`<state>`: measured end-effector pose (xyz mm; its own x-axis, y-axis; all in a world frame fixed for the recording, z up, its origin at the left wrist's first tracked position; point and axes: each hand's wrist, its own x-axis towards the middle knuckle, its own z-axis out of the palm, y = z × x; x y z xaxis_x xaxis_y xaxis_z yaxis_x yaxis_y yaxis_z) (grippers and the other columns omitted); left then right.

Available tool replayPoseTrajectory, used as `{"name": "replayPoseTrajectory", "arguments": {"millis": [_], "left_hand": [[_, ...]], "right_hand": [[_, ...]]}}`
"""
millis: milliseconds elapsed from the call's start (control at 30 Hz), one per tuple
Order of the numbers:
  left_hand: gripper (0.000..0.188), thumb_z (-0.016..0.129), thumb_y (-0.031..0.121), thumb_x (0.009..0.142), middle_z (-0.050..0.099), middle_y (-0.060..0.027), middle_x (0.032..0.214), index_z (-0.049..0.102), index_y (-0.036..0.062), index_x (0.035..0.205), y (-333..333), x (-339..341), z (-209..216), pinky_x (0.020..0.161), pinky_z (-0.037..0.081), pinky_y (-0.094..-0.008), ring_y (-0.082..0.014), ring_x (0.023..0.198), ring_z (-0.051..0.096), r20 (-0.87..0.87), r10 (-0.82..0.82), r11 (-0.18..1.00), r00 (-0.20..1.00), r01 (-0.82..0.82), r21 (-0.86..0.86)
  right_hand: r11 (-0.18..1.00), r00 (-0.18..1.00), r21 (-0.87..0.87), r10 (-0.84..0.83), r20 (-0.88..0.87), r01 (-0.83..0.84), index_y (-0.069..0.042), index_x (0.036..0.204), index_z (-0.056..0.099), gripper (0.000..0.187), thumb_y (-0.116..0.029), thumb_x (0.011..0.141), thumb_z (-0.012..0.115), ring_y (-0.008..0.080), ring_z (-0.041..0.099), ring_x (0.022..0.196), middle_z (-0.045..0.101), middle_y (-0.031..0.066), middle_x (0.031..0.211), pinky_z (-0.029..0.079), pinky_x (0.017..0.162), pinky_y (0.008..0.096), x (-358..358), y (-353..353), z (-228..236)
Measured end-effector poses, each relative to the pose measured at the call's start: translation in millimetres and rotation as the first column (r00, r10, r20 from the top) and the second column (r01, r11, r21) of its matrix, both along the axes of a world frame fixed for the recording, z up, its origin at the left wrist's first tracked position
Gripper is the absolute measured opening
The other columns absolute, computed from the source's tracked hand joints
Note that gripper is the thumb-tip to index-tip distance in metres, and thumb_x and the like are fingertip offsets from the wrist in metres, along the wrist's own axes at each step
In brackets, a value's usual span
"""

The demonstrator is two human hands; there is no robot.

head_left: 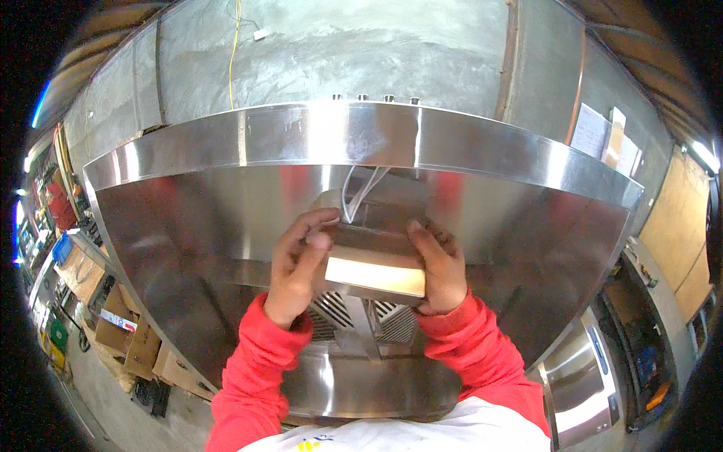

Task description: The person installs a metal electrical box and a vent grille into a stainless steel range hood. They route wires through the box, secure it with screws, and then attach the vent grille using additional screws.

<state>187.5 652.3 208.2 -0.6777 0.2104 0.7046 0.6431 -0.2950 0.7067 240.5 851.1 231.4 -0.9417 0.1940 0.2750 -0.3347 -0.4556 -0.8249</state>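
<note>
A small rectangular sheet-metal box [375, 275], bright on its near face, is held level between my two hands. My left hand [295, 264] grips its left end, thumb and fingers curled in. My right hand [443, 271] clasps the right end, thumb on top and the other fingers partly hidden. White wires [349, 192] loop down to the far side of the box from a recess in the large stainless steel hood [263, 143]. Where the wires end behind the box is hidden.
Slatted metal vents [331, 309] lie below the box inside the hood. Several dark knobs [388, 98] stand along its far edge. Cardboard boxes [124, 331] are on the floor at left. At right stand a shiny steel panel [578, 377] and a shelf unit [640, 331].
</note>
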Motion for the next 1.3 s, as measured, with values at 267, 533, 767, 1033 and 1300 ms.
{"name": "replayPoseTrajectory", "arguments": {"millis": [267,533,767,1033,1300], "left_hand": [[0.104,0.091,0.044,0.067,0.042,-0.0294,0.146,0.039,0.0048,0.148,2,44,-12,0.108,0.041,-0.0474,-0.0393,0.131,0.05,-0.508,0.345,0.891,0.789,-0.445,-0.086],[0.078,0.095,0.017,0.054,0.047,-0.0271,0.141,0.065,0.0085,0.125,5,34,-12,0.1,0.05,-0.0485,-0.0445,0.123,0.055,-0.678,0.507,0.721,0.532,-0.693,-0.005],[0.078,0.095,0.019,0.06,0.065,-0.0144,0.125,0.062,-0.0015,0.127,-10,-7,-1,0.094,0.054,-0.0356,-0.026,0.114,0.065,-0.28,0.262,0.965,0.924,-0.26,0.043],[0.071,0.09,0.021,0.074,0.066,-0.007,0.12,0.058,-0.0013,0.134,-7,-38,9,0.088,0.056,-0.0291,-0.0187,0.111,0.065,0.019,-0.103,0.988,0.995,0.1,0.117],[0.062,0.085,0.026,0.081,0.066,-0.0061,0.119,0.061,-0.0022,0.13,-7,-43,7,0.089,0.055,-0.0291,-0.0165,0.106,0.065,-0.084,-0.118,0.989,0.989,0.124,0.077]], "right_hand": [[0.999,0.957,0.044,0.02,-0.29,-0.008,0.0,0.123,0.057,0.027,-0.015,0.1,0.061,0.0154,0.063,0.097,0.067,0.007,0.111,0.05,0.085,0.0307,18,-23,-12],[0.992,0.948,0.101,0.101,-0.301,-0.073,-0.002,0.125,0.056,0.031,-0.018,0.099,0.063,0.0149,0.064,0.094,0.066,0.0069,0.112,0.052,0.084,0.0316,14,-25,5],[0.947,0.908,0.294,0.006,-0.418,0.129,0.001,0.126,0.052,0.039,-0.027,0.101,0.06,0.0207,0.069,0.09,0.066,0.014,0.111,0.055,0.077,0.0354,0,-2,-17],[0.386,0.363,0.17,-0.511,-0.779,0.907,0.003,0.127,0.057,0.044,-0.016,0.089,0.071,0.0173,0.05,0.075,0.059,0.0076,0.093,0.042,0.069,0.0276,-31,50,-26],[0.647,0.788,0.554,-0.12,-0.604,0.523,0.004,0.137,0.05,0.058,-0.015,0.088,0.074,0.0166,0.059,0.08,0.062,0.013,0.113,0.049,0.074,0.0277,-21,85,-18]]}}
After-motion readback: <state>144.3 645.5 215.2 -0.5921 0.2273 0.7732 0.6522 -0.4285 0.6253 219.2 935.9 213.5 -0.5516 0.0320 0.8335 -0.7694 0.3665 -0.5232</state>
